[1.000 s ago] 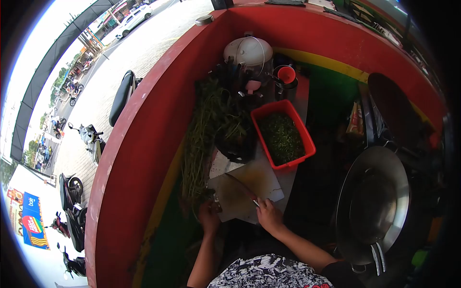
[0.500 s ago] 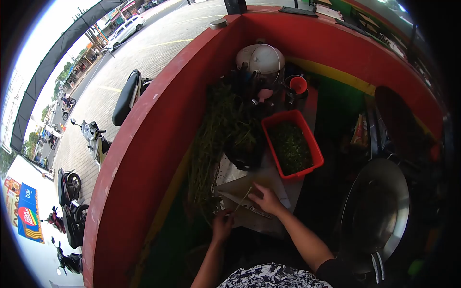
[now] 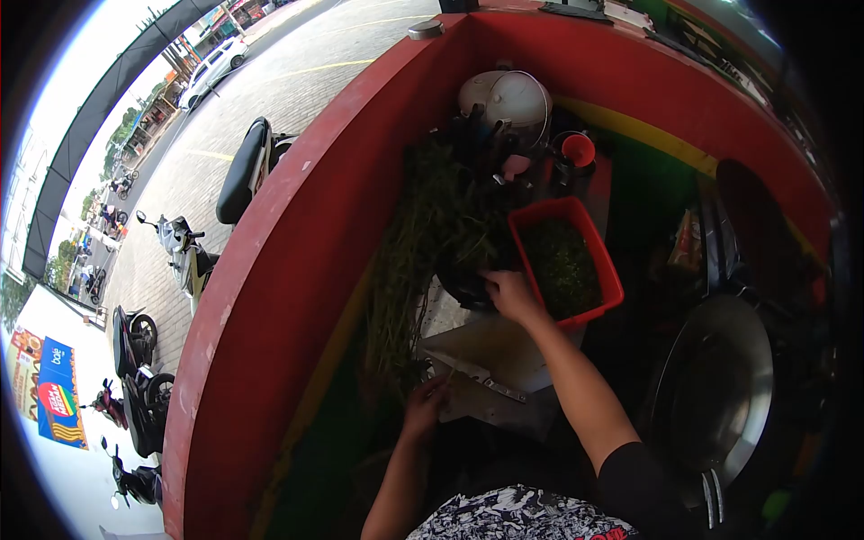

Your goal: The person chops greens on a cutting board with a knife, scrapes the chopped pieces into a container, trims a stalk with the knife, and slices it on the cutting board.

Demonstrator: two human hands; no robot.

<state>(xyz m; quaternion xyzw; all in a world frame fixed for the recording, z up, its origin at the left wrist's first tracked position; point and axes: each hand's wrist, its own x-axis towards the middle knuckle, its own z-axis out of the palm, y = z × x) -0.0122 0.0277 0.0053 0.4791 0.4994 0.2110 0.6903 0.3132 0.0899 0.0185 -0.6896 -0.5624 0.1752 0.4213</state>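
My left hand (image 3: 425,405) is low at the near left edge of the cutting board (image 3: 490,346), fingers curled together; what they hold is too dark to make out. My right hand (image 3: 511,295) reaches past the board to a black plastic bag or dark bowl (image 3: 461,283). Its fingers are bent and its fingertips are partly hidden there. On the board lies a knife (image 3: 504,390), its riveted handle pointing right. A heap of long green leafy stalks (image 3: 405,243) spreads left of the board. Chopped greens (image 3: 562,265) fill a red plastic basin (image 3: 612,286) to the right.
A big wok (image 3: 720,387) stands at the right. Behind the basin are a white lidded container (image 3: 506,99) and a red cup (image 3: 579,149). A red wall (image 3: 261,297) curves around the left and back, with parked motorbikes (image 3: 184,256) outside.
My right hand has left the thin stalk it held with my left hand and moved forward to the dark bag or bowl. My left hand stays low. The view has shifted slightly.
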